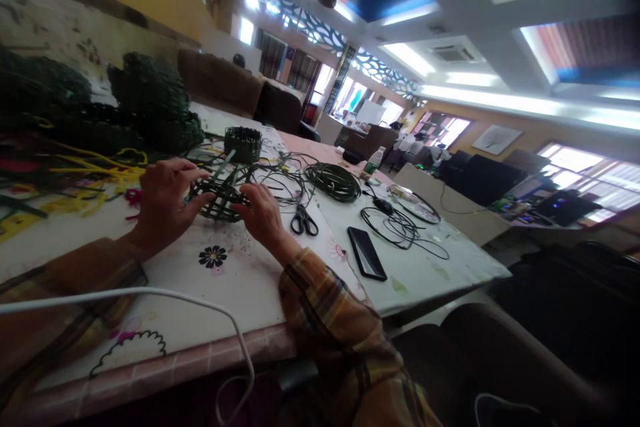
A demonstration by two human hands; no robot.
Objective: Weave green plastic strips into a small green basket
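Observation:
A partly woven dark green basket (220,205) with loose strip ends sticking up lies on the table in front of me. My left hand (167,200) grips its left side between thumb and fingers. On the opposite side, my right hand (263,215) holds the edge with bent fingers and thumb. Just behind stands a small round woven basket (243,145) of the same dark green. Black-handled scissors (304,221) lie to the right of my right hand. Loose dark strips (280,180) spread out beyond the work, beside a coil of green strip (334,182).
Dark green woven pieces (150,97) are piled at the back left, near yellow strips (107,173). To the right are a black phone (367,253), a tangled black cable (393,227) and a plastic bottle (373,161). A white cable (200,299) crosses the foreground.

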